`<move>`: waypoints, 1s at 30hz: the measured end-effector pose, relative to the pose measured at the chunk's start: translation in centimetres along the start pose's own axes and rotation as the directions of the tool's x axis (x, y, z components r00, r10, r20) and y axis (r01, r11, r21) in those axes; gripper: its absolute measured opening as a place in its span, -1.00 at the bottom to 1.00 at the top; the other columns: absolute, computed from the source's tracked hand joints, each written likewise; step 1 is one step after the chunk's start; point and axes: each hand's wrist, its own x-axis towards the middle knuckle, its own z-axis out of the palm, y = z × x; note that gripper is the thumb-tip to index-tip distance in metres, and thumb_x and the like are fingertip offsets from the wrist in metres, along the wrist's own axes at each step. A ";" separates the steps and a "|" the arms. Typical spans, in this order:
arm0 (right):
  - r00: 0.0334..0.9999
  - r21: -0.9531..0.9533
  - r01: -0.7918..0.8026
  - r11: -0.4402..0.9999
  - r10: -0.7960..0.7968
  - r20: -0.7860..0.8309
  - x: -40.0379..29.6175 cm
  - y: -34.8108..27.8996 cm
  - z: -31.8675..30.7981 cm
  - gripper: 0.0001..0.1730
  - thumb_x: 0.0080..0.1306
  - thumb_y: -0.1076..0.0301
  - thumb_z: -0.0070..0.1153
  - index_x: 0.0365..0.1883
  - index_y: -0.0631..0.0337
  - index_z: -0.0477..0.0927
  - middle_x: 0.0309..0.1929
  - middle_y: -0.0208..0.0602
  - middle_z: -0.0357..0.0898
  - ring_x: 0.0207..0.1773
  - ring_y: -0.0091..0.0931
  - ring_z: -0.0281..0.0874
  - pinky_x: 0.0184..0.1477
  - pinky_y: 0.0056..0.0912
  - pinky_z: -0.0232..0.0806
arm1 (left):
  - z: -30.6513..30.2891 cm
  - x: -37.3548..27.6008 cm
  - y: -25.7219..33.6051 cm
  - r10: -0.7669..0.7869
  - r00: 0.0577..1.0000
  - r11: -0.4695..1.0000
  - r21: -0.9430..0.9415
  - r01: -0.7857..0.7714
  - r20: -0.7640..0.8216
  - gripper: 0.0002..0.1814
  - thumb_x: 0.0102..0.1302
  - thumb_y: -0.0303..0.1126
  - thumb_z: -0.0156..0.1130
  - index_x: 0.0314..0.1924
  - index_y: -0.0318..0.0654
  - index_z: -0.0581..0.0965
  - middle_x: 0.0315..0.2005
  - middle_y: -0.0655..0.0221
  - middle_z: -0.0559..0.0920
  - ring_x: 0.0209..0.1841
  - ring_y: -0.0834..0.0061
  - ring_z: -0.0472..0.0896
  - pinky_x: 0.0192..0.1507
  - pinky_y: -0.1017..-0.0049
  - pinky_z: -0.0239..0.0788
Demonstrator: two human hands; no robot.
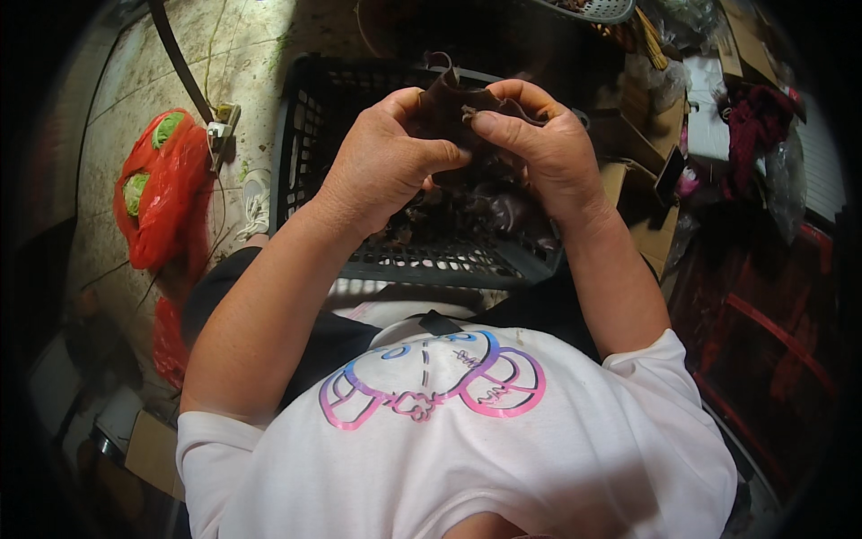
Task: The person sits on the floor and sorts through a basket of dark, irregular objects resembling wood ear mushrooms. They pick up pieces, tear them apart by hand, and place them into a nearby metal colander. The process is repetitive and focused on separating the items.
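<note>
A dark brown piece of wood ear fungus (444, 108), thin with curled edges, is held up above a black plastic crate (431, 273). My left hand (394, 151) grips its left side, thumb across the front. On the other side, my right hand (539, 138) holds the fungus, with a small pale brown clump (469, 114) at its thumb tip. Under my hands, more dark, glossy fungus pieces (502, 209) lie in the crate. Deep shadow hides much of the crate's far part.
Left on the tiled floor are a red plastic bag (168, 195) with green cabbages and a power strip (225, 135) with plug and cord. A grey perforated basket (599, 9) stands beyond the crate. Cardboard boxes (663, 229) and clear plastic bags crowd the right side.
</note>
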 end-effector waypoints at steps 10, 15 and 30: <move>0.999 0.019 0.024 1.000 -0.023 -0.047 0.2 0.6 0.4 -0.62 0.20 0.36 0.38 -0.03 0.25 0.63 -0.20 -0.36 0.63 -0.16 -0.61 0.60 -0.03 -0.61 0.48 | -0.3 1.1 -1.7 0.135 0.986 0.907 -0.388 -0.161 -0.094 -0.72 0.19 -0.42 0.43 -0.11 -0.15 0.57 -0.33 0.52 0.65 -0.29 0.70 0.57 -0.34 0.67 0.34; 0.999 0.009 0.021 1.000 -0.021 -0.045 0.1 0.6 0.7 -0.67 0.21 0.34 0.39 -0.08 0.22 0.66 -0.27 -0.42 0.62 -0.21 -0.65 0.58 -0.07 -0.67 0.45 | -0.2 0.6 -0.8 0.025 0.994 0.963 -0.264 -0.053 -0.106 -0.74 0.23 -0.39 0.40 -0.08 -0.24 0.62 -0.33 0.44 0.67 -0.33 0.67 0.60 -0.37 0.67 0.40; 0.988 -0.216 0.146 0.965 -0.153 -0.013 -0.4 0.7 0.8 -0.74 0.27 0.25 0.34 -0.16 0.20 0.65 -0.34 -0.48 0.57 -0.29 -0.70 0.49 -0.24 -0.72 0.40 | -0.2 0.4 -0.1 0.006 1.000 0.974 -0.228 -0.007 -0.007 -0.84 0.23 -0.29 0.33 -0.34 -0.24 0.66 -0.52 0.52 0.60 -0.49 0.73 0.51 -0.46 0.69 0.33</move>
